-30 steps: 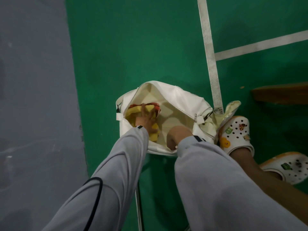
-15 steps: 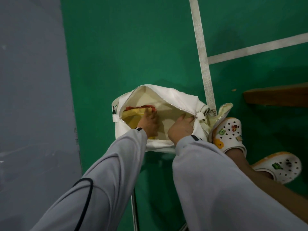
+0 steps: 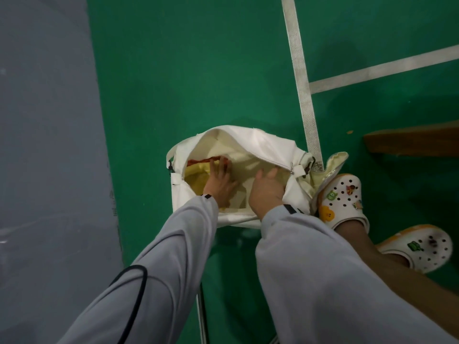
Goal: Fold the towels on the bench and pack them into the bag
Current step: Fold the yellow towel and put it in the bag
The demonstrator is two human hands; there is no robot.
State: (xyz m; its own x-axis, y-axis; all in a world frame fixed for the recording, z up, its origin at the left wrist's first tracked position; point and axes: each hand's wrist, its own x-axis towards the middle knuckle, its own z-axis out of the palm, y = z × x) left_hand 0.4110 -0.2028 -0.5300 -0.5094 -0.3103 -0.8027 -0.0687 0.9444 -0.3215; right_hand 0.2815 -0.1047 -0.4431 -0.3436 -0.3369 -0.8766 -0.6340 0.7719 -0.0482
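Two hands at the bag's mouth. Left hand (image 3: 219, 181) lies flat with straight fingers, pressing the yellow towel (image 3: 196, 176) into the left end of the white bag (image 3: 248, 137). Its fingertips reach the red towel (image 3: 201, 160) just behind. Right hand (image 3: 267, 192) sits at the near right rim, fingers hidden; we cannot tell its hold. We judge the towels soft, light and springy: press with a flat palm, lift by the folded edge. Bag cloth looks limp; take it at the rim. Beyond, a white line (image 3: 300, 78) crosses the green floor.
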